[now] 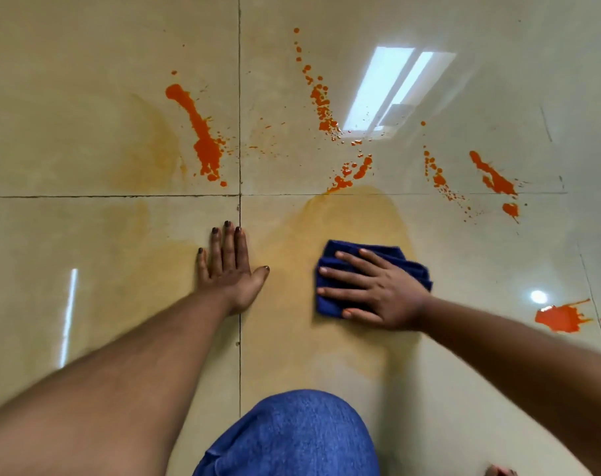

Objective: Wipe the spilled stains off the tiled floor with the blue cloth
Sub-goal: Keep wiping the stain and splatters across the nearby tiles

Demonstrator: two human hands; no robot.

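Fingers of the right hand (374, 290) lie flat and press the blue cloth (330, 304) on the tiled floor (86, 132). The left hand (228, 266) rests flat too, holding nothing. Push hard toward the orange stains (206, 146) and lift them, not smear them.

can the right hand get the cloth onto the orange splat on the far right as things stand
Probably yes. The right hand presses the cloth flat, and only bare floor lies between it and the splat; nothing blocks a sideways sweep.
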